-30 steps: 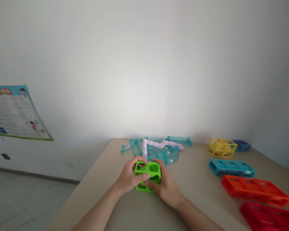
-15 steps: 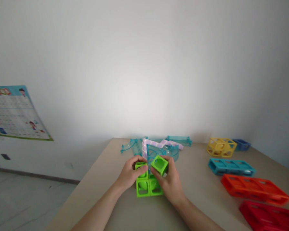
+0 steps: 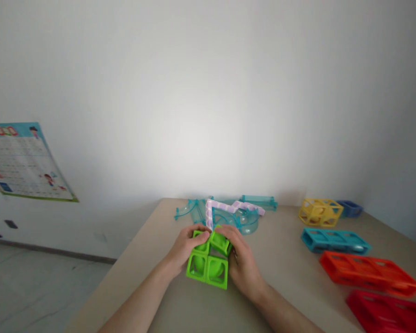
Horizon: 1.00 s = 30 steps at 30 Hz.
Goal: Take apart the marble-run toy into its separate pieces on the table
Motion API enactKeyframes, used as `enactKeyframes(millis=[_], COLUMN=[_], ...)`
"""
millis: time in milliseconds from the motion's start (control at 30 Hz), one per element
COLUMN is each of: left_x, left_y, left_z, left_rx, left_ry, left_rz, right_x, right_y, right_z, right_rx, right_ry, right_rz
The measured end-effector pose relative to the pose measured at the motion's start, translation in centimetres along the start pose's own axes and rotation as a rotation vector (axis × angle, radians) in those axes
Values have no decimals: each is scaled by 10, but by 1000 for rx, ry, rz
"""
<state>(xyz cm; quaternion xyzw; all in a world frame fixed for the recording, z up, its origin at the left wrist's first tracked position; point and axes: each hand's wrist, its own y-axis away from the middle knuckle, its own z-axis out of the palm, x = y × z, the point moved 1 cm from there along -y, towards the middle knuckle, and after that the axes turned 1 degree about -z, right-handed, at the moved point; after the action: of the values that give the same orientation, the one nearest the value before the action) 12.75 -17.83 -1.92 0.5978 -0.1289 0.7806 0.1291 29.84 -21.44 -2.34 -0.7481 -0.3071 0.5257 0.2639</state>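
Head view, biggest first. Across the lower half of the frame: beige flat-topped table [image 3: 284, 277]. At middle left, on the white wall: blue-bordered paper chart poster [image 3: 24, 162].

Down the right side, from lower corner upward: long red openwork plastic frame [image 3: 388, 314], long orange openwork plastic frame [image 3: 369, 273], shorter teal openwork plastic frame [image 3: 334, 240], yellow cube-shaped plastic lattice [image 3: 320, 212], small dark blue plastic piece [image 3: 349, 209] just behind it.

At centre, near the table's far edge: heap of translucent teal curved track pieces [image 3: 247, 221], with a lilac zigzag plastic strip [image 3: 229, 206] lying across it.

Lower centre, just in front of that heap: bright green cluster of hollow plastic cubes [image 3: 206, 270], raised and tipped toward the camera, with a tilted green cube [image 3: 221, 241] askew at its upper right. Seated or loose: cannot tell.

Left hand [image 3: 182, 249]: closes around the green cluster's upper left corner, fingers [image 3: 203, 235] curled over the top edge. Right hand [image 3: 244, 266]: clamps down over the tilted green cube, thumb against the cluster's right side.

Risk, as a judgement: uneven pressure on a cube this crooked may jam one corner or pop it free, and a slip could knock it into the track heap close behind.

Cluster held between both palms; fingertips of both hands nearly meeting above its top.
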Motion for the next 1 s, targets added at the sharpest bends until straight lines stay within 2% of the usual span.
enactKeyframes(millis=[133,267,367,433,633,833,1000], left_x=[2,3,4,4,2,1,3], left_y=[1,1,0,-1,-3,3,6], left_z=[0,0,-1,-3,-6,0,1], left_rx=[-8,32,102,145,227,54,32], left_ry=[26,-26,-54,-77,-265,-520,-565], left_rz=[-45,-44,64,150,324,297,275], right_x=[0,8,12,13,11,13,10], right_y=[3,7,10,12,9,8,8], right_z=[2,2,1,-1,-2,1,1], right_rx=[-57,12,43,25,-28,-28,-93], right_ry=[-81,-167,-260,-297,-265,-47,-54], right_rz=[-14,157,314,360,320,340,352])
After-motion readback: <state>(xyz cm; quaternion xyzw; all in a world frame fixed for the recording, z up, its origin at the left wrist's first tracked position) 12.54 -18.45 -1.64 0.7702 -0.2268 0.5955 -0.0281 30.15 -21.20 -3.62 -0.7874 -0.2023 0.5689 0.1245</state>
